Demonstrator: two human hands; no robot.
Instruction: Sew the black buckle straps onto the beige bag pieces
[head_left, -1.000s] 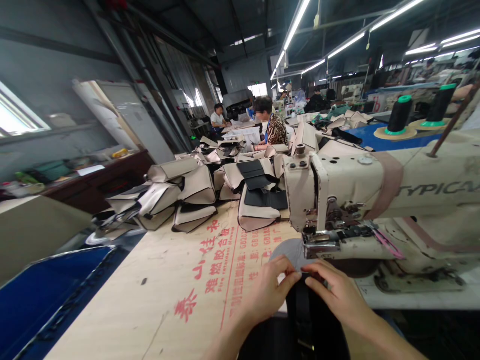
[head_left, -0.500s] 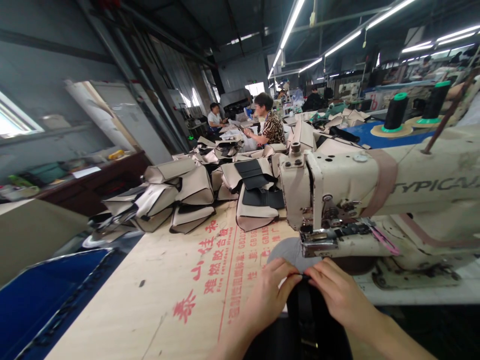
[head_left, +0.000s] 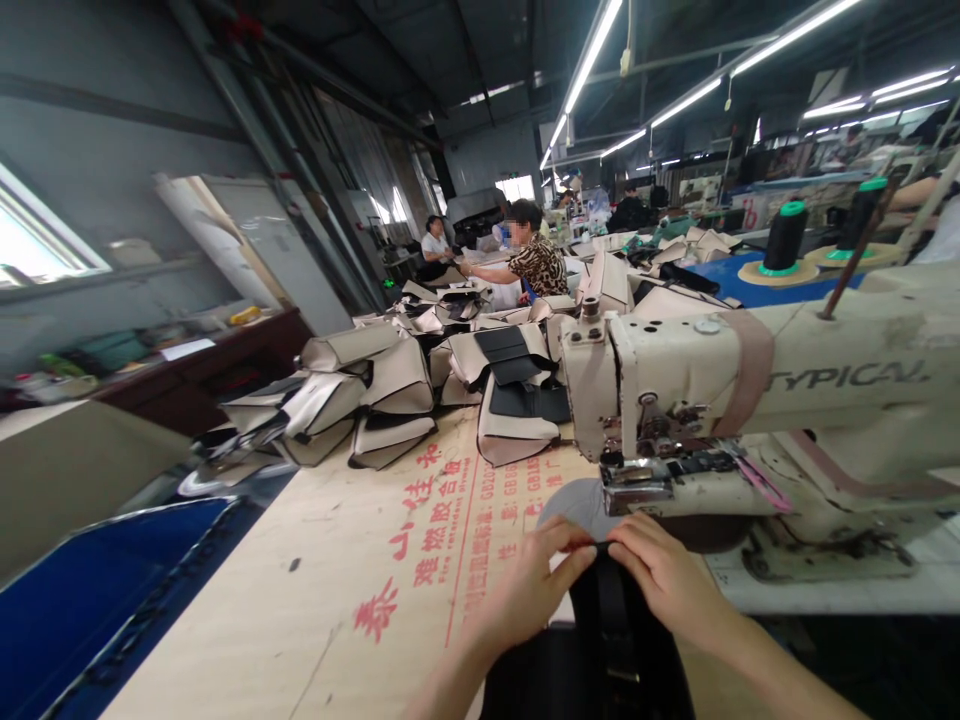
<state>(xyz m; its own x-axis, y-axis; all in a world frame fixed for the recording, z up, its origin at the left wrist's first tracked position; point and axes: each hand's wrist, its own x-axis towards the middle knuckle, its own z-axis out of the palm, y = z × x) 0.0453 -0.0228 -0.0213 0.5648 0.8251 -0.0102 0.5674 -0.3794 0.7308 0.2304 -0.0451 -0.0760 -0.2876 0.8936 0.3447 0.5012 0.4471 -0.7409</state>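
My left hand (head_left: 536, 582) and my right hand (head_left: 664, 580) meet at the top edge of a black fabric piece (head_left: 600, 650) that lies in front of me. Both pinch that edge with closed fingers, thumbs nearly touching. A grey fabric piece (head_left: 574, 505) lies flat just beyond the hands, reaching under the presser foot (head_left: 634, 480) of a cream sewing machine (head_left: 750, 390) marked TYPICAL. The machine head stands directly above and behind my right hand.
A plywood table top (head_left: 360, 560) with red printed characters stretches left. Piles of beige and black sewn covers (head_left: 390, 385) lie at its far end. Two thread cones (head_left: 784, 238) stand at the back right. A person in a leopard-print top (head_left: 536, 262) works further back. Blue sheet (head_left: 90, 590) at left.
My hands have stayed pinched on the black piece's edge, shifting only slightly. The person in the leopard-print top has stretched an arm out to the left. The view has drifted a little.
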